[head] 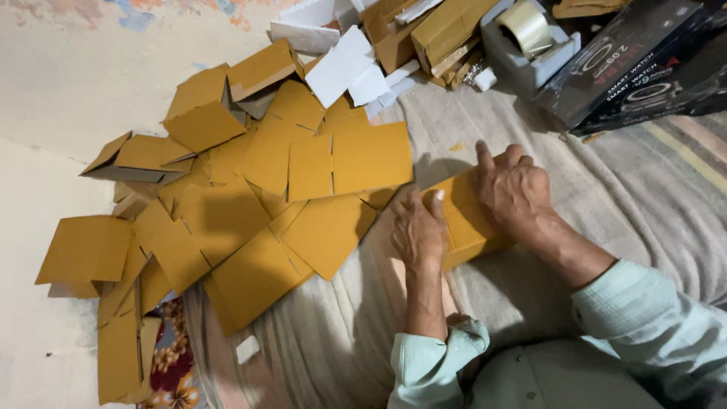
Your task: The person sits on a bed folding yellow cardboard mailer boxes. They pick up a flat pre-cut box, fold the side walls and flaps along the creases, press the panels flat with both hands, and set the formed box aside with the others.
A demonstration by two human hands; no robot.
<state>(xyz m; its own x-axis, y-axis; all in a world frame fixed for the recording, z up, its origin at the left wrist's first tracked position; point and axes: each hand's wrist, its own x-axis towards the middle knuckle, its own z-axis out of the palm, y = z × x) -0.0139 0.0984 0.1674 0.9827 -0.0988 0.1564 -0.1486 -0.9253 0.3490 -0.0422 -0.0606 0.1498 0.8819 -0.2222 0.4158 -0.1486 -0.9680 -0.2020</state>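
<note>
A small brown cardboard box (463, 223) lies on the grey striped cloth (621, 182) in front of me. My left hand (416, 231) grips its near left end, thumb up against the side. My right hand (511, 189) presses down on the box's far right top, fingers spread over the edge. Both sleeves are pale green. Just to the left lies a heap of flat, unfolded brown cardboard blanks (250, 204), several overlapping.
A grey tape dispenser (530, 45) with a clear tape roll stands at the back. Black printed product boxes (644, 60) lie at the far right. White card pieces (341, 64) and folded brown boxes (432, 30) sit behind the heap. A pale floor (45, 182) is at left.
</note>
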